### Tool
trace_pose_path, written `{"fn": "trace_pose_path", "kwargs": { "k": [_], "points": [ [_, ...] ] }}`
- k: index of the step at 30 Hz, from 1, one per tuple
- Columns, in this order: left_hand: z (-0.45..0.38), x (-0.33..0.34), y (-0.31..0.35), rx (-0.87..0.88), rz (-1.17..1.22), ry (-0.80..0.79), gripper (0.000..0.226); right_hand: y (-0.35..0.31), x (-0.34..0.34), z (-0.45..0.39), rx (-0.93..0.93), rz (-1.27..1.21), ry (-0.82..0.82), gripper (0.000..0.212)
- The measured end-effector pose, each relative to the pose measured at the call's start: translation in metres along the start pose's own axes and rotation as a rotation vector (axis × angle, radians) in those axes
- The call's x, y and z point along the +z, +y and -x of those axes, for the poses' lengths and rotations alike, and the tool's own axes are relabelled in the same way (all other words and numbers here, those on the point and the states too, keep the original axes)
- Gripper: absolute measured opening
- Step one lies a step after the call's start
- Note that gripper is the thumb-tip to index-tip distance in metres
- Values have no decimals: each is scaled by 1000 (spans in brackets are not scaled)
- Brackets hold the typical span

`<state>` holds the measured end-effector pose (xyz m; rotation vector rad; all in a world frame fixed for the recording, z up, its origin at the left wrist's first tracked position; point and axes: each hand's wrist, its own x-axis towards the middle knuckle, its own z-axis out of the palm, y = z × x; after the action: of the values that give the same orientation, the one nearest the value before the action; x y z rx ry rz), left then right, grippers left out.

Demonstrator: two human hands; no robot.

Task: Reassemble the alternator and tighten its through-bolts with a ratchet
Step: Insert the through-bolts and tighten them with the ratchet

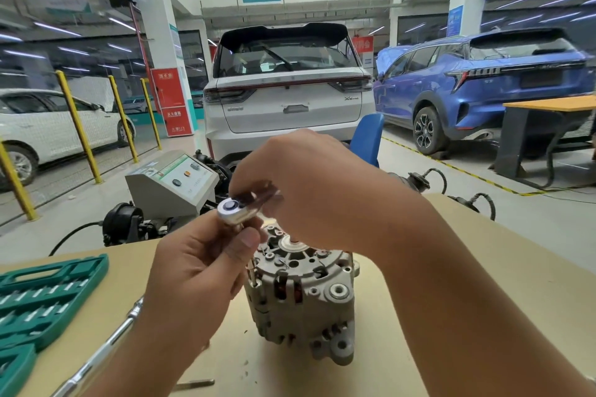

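White pillars (164, 51) and ceiling strip lights (58, 30) over a pale garage floor (419, 167).

Grey alternator (300, 293) upright on table, ratchet (237, 209) head above

The alternator (303, 296) stands on the table (451, 267), near its middle; the ratchet (237, 208) is above the alternator's left top edge, with the left hand (200, 271) just below its head and the right hand (309, 184) over its handle, above the alternator; a socket case (42, 296) lies on the table to the left; a long bar (106, 345) lies between case and alternator; a control box (171, 184) stands behind the table; a car (287, 87) is parked farther back, another car (477, 84) to its right.
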<state>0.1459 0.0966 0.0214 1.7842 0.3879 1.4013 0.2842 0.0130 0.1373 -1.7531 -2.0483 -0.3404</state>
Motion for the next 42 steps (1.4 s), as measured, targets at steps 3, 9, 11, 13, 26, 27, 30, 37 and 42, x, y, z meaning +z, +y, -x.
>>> {"fn": "trace_pose_path", "kwargs": {
  "k": [3,9,11,13,26,27,30,37,42],
  "points": [
    [-3,0,-2,-37,-5,19,5,-6,6,-4,8,78,5,16],
    [-6,0,-8,-99,30,100,7,-4,-1,4,-26,76,41,14],
    [-5,2,-8,-109,41,105,7,2,-3,2,7,3,14,19],
    [-5,4,-8,-127,59,122,9,4,-4,1,58,-4,-21,20],
    [-6,2,-5,-117,63,35,13,-5,2,1,60,102,6,12],
    [-6,3,-6,-109,46,44,8,-7,4,2,50,112,17,6],
    [-8,2,-10,-66,-55,67,10,-8,4,3,38,134,68,16],
    [-6,-4,-7,-18,-151,4,9,-3,3,0,60,122,-17,23],
    [-6,-2,-9,-62,-141,35,14,-3,-1,1,13,106,7,20]
  ]
}}
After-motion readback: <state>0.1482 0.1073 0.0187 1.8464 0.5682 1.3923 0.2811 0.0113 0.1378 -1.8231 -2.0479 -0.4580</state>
